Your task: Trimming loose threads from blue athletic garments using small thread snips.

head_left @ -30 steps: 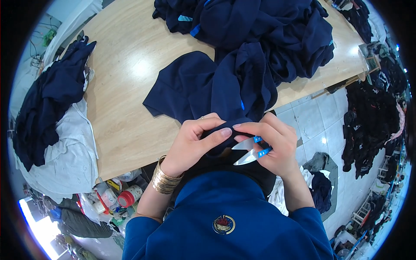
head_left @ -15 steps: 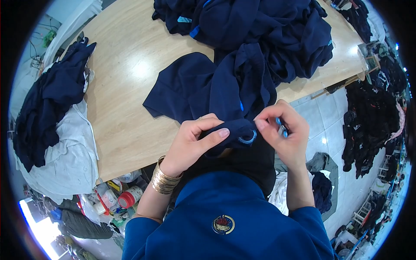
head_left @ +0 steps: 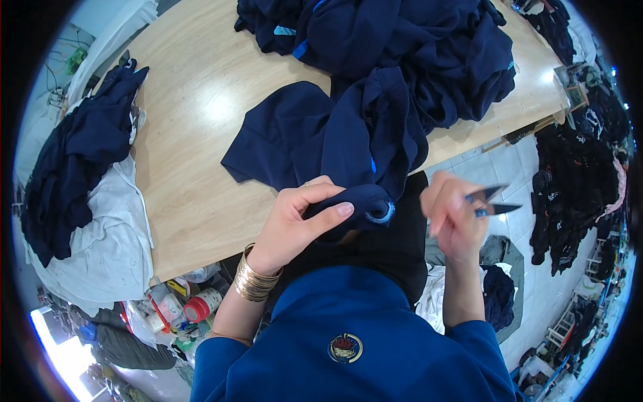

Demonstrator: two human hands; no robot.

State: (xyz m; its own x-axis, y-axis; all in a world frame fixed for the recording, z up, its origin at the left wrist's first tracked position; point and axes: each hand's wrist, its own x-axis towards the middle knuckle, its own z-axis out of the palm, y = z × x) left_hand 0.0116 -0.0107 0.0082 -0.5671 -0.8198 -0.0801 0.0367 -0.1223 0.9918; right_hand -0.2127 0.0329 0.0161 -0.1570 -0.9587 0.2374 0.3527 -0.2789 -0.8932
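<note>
At the centre of the frame the left hand (head_left: 295, 224) pinches a fold of the soft, light navy garment (head_left: 348, 147), best held near its seam, while the right hand (head_left: 452, 214), closed around small thread snips (head_left: 492, 201), hovers beside it.

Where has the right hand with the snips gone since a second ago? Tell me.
Yes. The right hand with the snips swung right, away from the navy garment, past the table edge.

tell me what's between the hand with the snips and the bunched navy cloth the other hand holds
In the head view nothing sits between them: the right hand with the thread snips is off the navy garment, held in the left hand; only black cloth lies below the gap.
</note>
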